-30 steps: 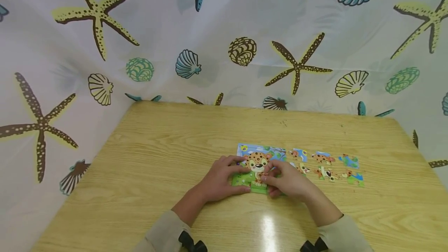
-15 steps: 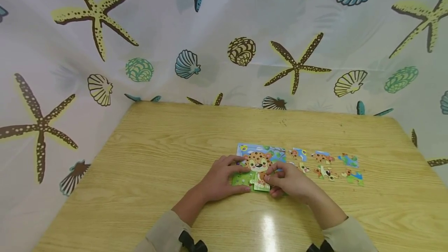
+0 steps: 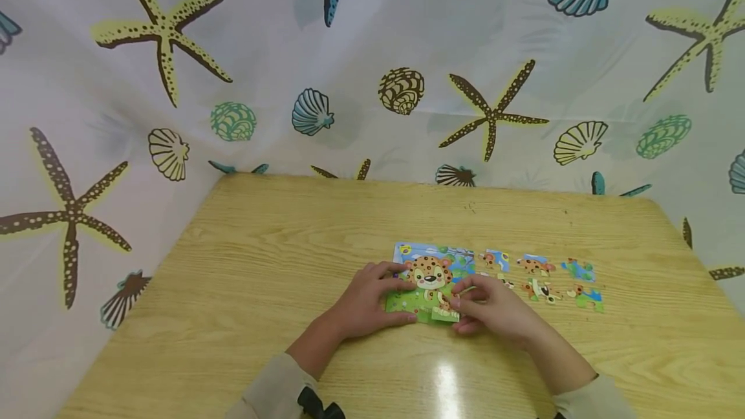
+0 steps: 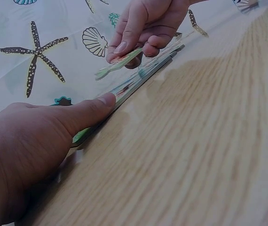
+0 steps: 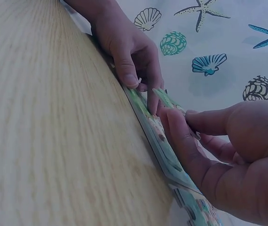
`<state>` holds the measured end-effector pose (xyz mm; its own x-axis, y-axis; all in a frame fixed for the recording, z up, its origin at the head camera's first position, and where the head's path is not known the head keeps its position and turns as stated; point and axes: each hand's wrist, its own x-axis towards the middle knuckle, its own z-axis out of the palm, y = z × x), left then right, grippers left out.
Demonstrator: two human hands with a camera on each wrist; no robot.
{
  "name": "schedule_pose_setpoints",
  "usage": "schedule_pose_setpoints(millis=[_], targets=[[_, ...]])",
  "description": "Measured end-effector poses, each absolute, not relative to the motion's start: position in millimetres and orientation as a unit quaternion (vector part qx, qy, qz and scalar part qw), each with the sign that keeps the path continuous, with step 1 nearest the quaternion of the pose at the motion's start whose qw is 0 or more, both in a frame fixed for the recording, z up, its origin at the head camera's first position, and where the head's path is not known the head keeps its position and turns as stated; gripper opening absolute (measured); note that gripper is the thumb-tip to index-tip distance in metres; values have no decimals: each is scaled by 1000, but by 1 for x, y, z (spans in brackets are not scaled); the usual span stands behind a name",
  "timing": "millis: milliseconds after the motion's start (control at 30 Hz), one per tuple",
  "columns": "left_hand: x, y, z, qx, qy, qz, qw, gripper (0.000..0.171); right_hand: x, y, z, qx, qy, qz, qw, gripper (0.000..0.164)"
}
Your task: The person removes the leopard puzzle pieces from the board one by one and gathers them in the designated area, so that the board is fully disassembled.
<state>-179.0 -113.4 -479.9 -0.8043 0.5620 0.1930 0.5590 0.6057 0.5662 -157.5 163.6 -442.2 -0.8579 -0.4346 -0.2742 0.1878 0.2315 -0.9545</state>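
A jigsaw board [image 3: 429, 271] with a spotted leopard cub on blue and green lies flat on the table. My left hand [image 3: 372, 300] rests over its left side, fingers spread on the picture and thumb along the near edge. Between thumb and fingers, my right hand [image 3: 495, 308] pinches a puzzle piece [image 3: 445, 315] with green and leopard print, held tilted over the board's lower right part. The left wrist view has this piece [image 4: 106, 72] raised above the board's surface. In the right wrist view, the board [image 5: 155, 141] runs beneath the right fingers.
Several loose pieces lie in two rows right of the board, among them a blue-and-green piece [image 3: 579, 269] and a spotted piece [image 3: 537, 265]. A wooden table [image 3: 279, 231] carries everything. Behind and at the sides hangs a white curtain [image 3: 361, 44] with starfish and shells.
My right hand has drawn slightly right and toward me, lifting the pinched puzzle piece, which now sits tilted over the board's lower right. My left hand stays in place.
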Motion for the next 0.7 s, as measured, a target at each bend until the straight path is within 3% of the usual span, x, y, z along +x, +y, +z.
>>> schedule_pose_setpoints(millis=[700], targets=[[-179,-111,-479,313,895,318,1,52,-139,232,-435,-74,769,-596,220,49]])
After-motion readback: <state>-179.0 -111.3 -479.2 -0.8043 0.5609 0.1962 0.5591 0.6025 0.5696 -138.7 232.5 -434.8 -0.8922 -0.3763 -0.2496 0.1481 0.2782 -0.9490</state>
